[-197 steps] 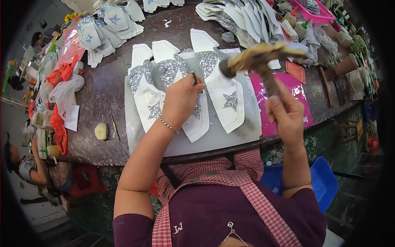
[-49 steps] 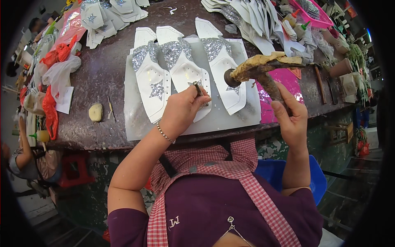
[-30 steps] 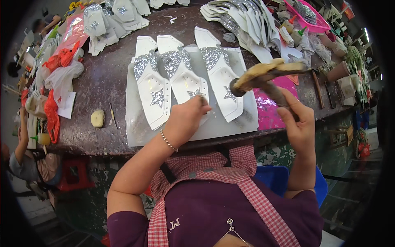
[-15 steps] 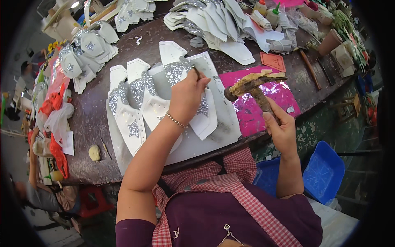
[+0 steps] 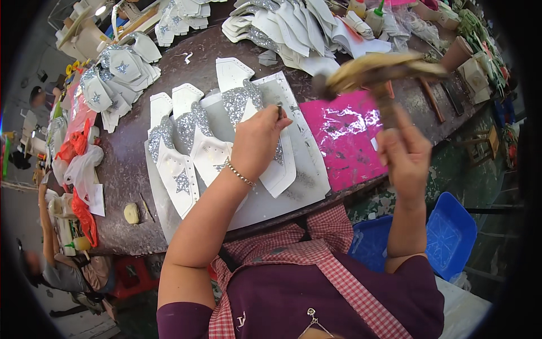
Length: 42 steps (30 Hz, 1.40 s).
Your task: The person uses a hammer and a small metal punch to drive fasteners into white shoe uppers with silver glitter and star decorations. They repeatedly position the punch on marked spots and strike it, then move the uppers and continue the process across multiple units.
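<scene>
My right hand point(image 5: 403, 152) grips the handle of a hammer point(image 5: 378, 73), raised over the pink sheet and blurred by motion; its head is wrapped in yellowish, worn material. My left hand point(image 5: 261, 135) is closed around a short dark punch-like tool point(image 5: 280, 111), whose lower end is hidden by my fingers. That hand rests over the rightmost white-and-silver glitter shoe upper piece point(image 5: 241, 101). Two similar pieces lie to its left, one glitter piece with a silver star point(image 5: 179, 179) among them. All lie on a pale board point(image 5: 307, 169) on the dark table.
A shiny pink sheet point(image 5: 344, 152) lies right of the board. Stacks of white glitter pieces point(image 5: 121, 73) stand at the far left and far middle point(image 5: 282, 28). Another hammer point(image 5: 432, 99) lies at right. Blue bins point(image 5: 451, 234) sit below the table edge. Someone else works at far left.
My right hand has lifted the hammer up and to the right, away from the pink sheet. My left hand has shifted slightly downward, still holding the small tool.
</scene>
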### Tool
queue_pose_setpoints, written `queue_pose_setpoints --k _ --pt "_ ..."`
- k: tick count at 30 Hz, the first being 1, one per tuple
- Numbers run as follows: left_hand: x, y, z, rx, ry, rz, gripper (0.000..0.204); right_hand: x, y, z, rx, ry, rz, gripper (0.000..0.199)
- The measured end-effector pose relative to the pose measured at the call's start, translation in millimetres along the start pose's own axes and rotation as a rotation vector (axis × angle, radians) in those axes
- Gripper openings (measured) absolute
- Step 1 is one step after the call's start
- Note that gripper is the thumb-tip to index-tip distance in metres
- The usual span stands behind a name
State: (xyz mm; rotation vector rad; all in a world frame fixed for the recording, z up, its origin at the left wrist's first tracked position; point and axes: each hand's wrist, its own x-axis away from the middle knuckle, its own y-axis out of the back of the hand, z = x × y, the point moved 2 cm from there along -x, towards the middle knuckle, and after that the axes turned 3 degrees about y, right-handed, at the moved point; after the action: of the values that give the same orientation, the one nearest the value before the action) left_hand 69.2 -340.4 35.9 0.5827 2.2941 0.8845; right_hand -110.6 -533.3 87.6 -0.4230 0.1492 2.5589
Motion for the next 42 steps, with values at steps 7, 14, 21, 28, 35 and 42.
queue_pose_setpoints --k 7,14,21,28,35,42 --pt "-3.3 1.3 -9.1 -0.102 -0.062 0.066 0.014 -21.7 -23.9 34.5 -0.13 0.408 0.054 0.033" --pt "6.0 -1.6 11.8 0.372 0.308 -0.001 0.015 -9.0 -11.5 22.5 0.477 0.152 0.088 0.036" --pt "12.8 4.7 10.9 0.262 0.245 0.088 0.016 10.6 -4.7 4.9 0.35 -0.012 0.055 0.039" --pt "12.8 4.0 7.8 0.157 0.18 0.054 0.017 5.8 -13.9 3.0 0.297 -0.021 0.102 0.041" --pt "11.5 2.2 -2.0 -0.038 -0.009 0.083 0.017 -17.2 -14.0 50.7 -0.272 0.295 0.046 0.037" --pt "10.5 3.4 -9.3 -0.103 -0.038 0.127 0.014 -18.1 -23.0 41.3 0.739 0.364 0.18 0.034"
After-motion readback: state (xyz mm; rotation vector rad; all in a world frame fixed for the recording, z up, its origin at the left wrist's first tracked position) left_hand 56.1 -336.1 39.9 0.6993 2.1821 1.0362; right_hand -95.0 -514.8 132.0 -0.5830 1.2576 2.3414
